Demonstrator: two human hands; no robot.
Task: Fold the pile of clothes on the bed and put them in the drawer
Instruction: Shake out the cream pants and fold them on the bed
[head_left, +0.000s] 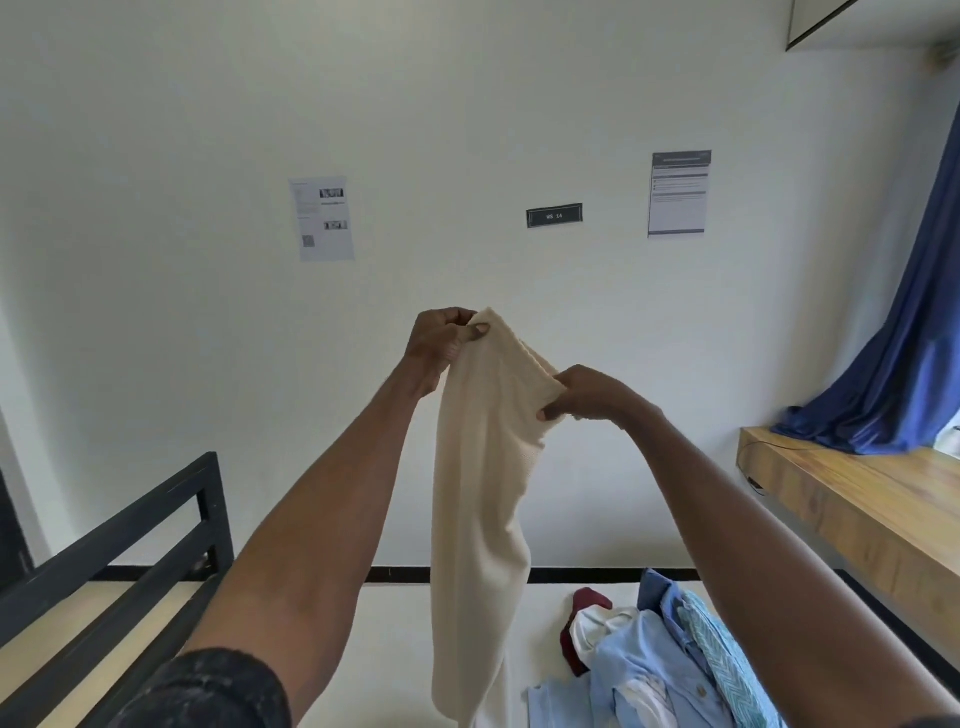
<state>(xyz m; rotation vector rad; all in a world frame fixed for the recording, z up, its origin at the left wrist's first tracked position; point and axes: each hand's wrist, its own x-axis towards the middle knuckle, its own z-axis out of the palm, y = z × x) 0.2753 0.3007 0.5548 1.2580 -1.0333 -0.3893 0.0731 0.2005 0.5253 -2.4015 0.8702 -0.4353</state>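
Note:
A cream knitted garment (480, 519) hangs in the air in front of me, its lower end reaching down toward the white bed (395, 649). My left hand (441, 338) pinches its top edge high up. A little lower and to the right, my right hand (587, 395) grips the same upper edge. On the bed at the lower right lies a pile of clothes (660, 670): light blue shirts, a teal patterned piece, something white and something dark red. No drawer is in view.
A black metal bed frame (156, 525) runs along the left. A wooden ledge (852, 499) sticks out from the right wall, with a blue curtain (904, 332) draped onto it. Papers and a small sign hang on the white wall ahead.

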